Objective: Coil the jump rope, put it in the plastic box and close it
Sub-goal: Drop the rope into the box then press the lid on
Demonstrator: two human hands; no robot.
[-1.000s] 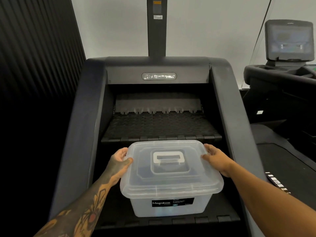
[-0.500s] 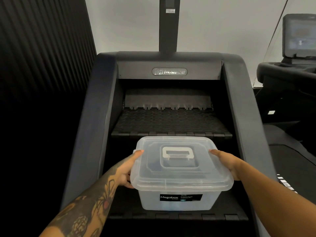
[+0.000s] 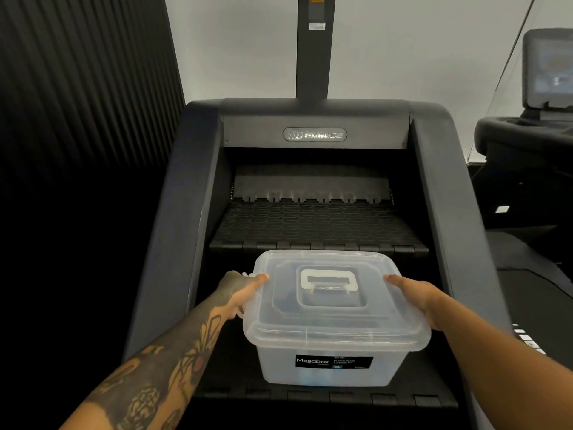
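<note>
A translucent plastic box (image 3: pixel 279 369) with a black "Megabox" label stands on a dark step of a stair machine. Its clear lid (image 3: pixel 335 325) lies flat on top, with a white handle (image 3: pixel 329 280) folded into the recess. My left hand (image 3: pixel 240 290) holds the box's left side, thumb along the lid edge and fingers curled around a white side clip. My right hand (image 3: pixel 415 294) lies against the right lid edge, fingers stretched forward. Something dark shows dimly through the lid; I cannot make out the jump rope.
The box sits on the lower step (image 3: pixel 223 370) between the machine's tall black side rails (image 3: pixel 173 243). A ribbed upper step (image 3: pixel 310 226) rises just behind it. Another machine with a screen (image 3: pixel 547 69) stands at the right.
My hands have slid back from the lid's far corners to its side edges. The fingers now point forward, and my left fingers curl around the side clip. The box stays on the step.
</note>
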